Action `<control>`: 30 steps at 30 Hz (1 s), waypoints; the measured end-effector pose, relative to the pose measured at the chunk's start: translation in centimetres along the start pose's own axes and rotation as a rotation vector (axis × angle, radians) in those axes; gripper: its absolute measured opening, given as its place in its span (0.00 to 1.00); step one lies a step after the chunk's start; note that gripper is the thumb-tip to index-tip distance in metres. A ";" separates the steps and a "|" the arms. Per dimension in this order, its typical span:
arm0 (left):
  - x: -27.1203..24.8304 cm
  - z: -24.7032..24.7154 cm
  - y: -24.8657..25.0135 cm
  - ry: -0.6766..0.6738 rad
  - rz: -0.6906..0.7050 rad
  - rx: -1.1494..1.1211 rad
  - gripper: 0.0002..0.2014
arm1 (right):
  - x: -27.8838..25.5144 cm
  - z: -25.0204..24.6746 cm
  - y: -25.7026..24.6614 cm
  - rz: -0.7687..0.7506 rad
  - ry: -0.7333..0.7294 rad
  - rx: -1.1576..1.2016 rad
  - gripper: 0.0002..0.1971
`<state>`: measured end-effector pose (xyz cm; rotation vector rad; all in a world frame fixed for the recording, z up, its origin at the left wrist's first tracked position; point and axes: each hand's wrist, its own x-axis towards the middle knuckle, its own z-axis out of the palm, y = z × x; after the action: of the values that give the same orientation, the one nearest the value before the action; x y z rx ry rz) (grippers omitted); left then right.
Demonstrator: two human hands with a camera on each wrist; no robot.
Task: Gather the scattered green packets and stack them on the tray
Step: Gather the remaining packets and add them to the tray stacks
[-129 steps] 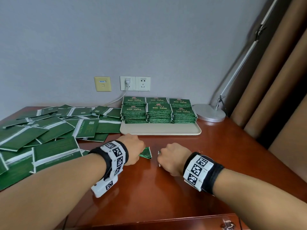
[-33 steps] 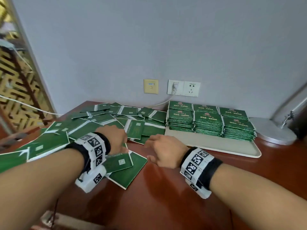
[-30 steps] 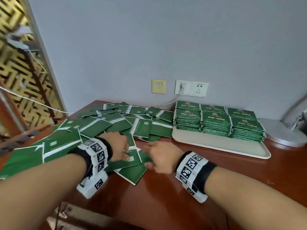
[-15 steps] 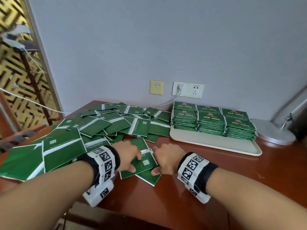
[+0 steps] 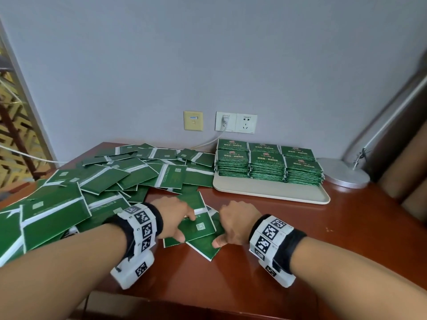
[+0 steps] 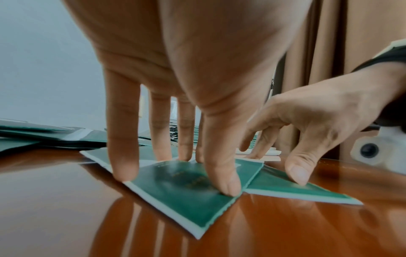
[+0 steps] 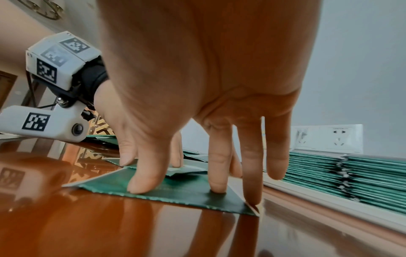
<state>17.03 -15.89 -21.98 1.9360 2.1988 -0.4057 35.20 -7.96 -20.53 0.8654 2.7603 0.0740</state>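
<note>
Two overlapping green packets (image 5: 199, 227) lie on the brown table in front of me. My left hand (image 5: 175, 215) presses straight fingertips (image 6: 226, 187) on the upper packet (image 6: 184, 189). My right hand (image 5: 238, 222) rests its thumb and fingers (image 7: 216, 184) on the lower packet (image 7: 182, 193) beside it. Neither hand grips anything. A beige tray (image 5: 272, 192) at the back right carries several neat stacks of green packets (image 5: 266, 165). Many loose packets (image 5: 111, 179) cover the table's left side.
A silver lamp base (image 5: 344, 172) stands right of the tray, its arm rising along brown curtains (image 5: 406, 172). Wall sockets (image 5: 235, 122) with a white cable sit behind the tray. The table's front edge runs just under my wrists. Bare wood (image 5: 323, 239) lies front right.
Both hands have slid the two packets out of the loose pile toward the front middle of the table. Over the last half second they have barely shifted.
</note>
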 end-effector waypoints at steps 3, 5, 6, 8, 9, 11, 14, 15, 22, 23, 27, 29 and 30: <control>0.3 -0.5 1.0 -0.009 0.016 0.022 0.34 | -1.0 0.5 1.5 0.069 -0.029 -0.028 0.35; 0.4 -1.1 1.7 -0.026 0.032 0.026 0.34 | -1.9 0.7 2.8 0.100 -0.041 -0.047 0.35; 0.4 -1.4 2.1 -0.036 0.041 0.022 0.33 | -2.4 0.8 3.5 0.117 -0.047 -0.054 0.35; 0.5 -1.8 2.8 -0.040 0.076 0.002 0.29 | -3.7 1.1 4.8 0.151 -0.061 -0.072 0.33; 0.6 -1.9 3.2 -0.030 0.104 -0.014 0.26 | -4.3 1.2 5.4 0.168 -0.067 -0.087 0.32; 0.9 -2.1 4.1 0.003 0.162 -0.050 0.20 | -5.6 1.7 6.7 0.206 -0.082 -0.105 0.32; 1.6 -2.2 6.2 0.041 0.235 -0.090 0.19 | -7.2 2.7 8.5 0.249 -0.101 -0.049 0.32; 2.0 -2.2 7.0 0.052 0.252 -0.068 0.21 | -7.5 2.9 9.1 0.257 -0.098 -0.006 0.32; 5.1 -3.0 8.4 0.062 0.191 -0.067 0.22 | -6.6 3.5 12.2 0.268 -0.118 0.216 0.14; 5.4 -3.2 8.5 0.052 0.180 -0.090 0.21 | -6.1 3.6 12.6 0.278 -0.155 0.222 0.14; 6.6 -3.7 8.7 0.020 0.172 -0.030 0.18 | -4.2 3.1 13.9 0.276 -0.292 0.306 0.16; 7.1 -4.0 8.8 -0.012 0.178 0.029 0.18 | -3.3 2.7 14.3 0.293 -0.307 0.293 0.18; 7.4 -4.2 8.8 -0.032 0.188 0.058 0.19 | -2.9 2.5 14.3 0.296 -0.307 0.259 0.20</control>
<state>24.94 -6.54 -21.02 2.1278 1.9837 -0.4713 46.07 2.16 -20.59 1.2325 2.3710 -0.3419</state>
